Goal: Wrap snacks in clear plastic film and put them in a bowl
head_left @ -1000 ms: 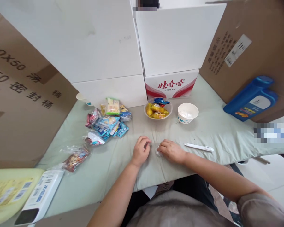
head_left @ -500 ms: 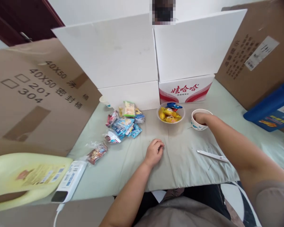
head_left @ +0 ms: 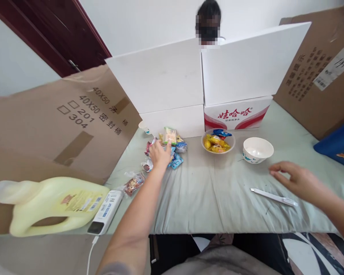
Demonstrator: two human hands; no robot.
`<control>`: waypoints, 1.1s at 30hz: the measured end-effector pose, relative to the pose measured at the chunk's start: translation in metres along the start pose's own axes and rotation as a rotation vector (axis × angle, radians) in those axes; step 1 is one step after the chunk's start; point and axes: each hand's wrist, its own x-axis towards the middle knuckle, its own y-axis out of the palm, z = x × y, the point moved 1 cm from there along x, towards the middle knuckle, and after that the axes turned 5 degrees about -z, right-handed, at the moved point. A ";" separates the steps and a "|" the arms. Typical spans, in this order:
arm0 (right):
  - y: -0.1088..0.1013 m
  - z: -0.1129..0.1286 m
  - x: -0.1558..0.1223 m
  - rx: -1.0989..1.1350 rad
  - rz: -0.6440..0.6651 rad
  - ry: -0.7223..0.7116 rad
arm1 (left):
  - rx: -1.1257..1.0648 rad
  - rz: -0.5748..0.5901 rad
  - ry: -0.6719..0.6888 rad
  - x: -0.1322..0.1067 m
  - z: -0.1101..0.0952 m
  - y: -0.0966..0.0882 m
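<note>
My left hand [head_left: 160,154] reaches into a pile of small wrapped snacks [head_left: 176,162], its fingers spread over the blue and red packets. Whether a packet is touched under the palm is hidden. A pale snack packet with a green edge [head_left: 170,136] lies just beyond the fingertips. On the other side, my right hand [head_left: 296,178] hovers with thumb and fingers apart, holding nothing. Just beyond it stands a white paper bowl [head_left: 258,151] with a blue pattern. A clear plastic bowl [head_left: 218,152] holds yellow, blue and red wrapped snacks.
A slim white box cutter [head_left: 273,197] lies near the front. One brown packet [head_left: 134,184] sits beside a white power strip [head_left: 106,212] and a yellow jug [head_left: 60,202]. White boxes [head_left: 172,118] stand behind; a blue bottle [head_left: 338,145] is at right. A person sits beyond.
My right hand has come out of the paper bowl and drawn back toward the near right. My left hand has moved from the table's middle to the snack pile. The view has shifted.
</note>
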 end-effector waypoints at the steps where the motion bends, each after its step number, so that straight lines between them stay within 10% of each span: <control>1: 0.009 -0.003 -0.019 -0.006 -0.045 -0.058 | 0.086 0.032 -0.054 0.014 0.000 0.001; 8: 0.076 -0.016 -0.093 -0.184 -0.173 -0.155 | 0.239 0.118 0.117 0.033 -0.015 0.025; 14: 0.082 -0.010 -0.102 -0.225 -0.187 -0.112 | 0.023 0.031 0.241 0.006 -0.015 0.031; 24: 0.080 -0.002 -0.101 -0.213 -0.227 -0.102 | -0.246 -0.102 0.646 -0.088 0.001 0.018; 30: 0.079 0.013 -0.086 -0.150 -0.279 -0.063 | -0.461 0.250 1.040 -0.187 -0.024 0.001; 33: 0.078 0.049 -0.071 -0.011 -0.282 -0.159 | -0.557 0.341 1.032 -0.206 -0.025 -0.004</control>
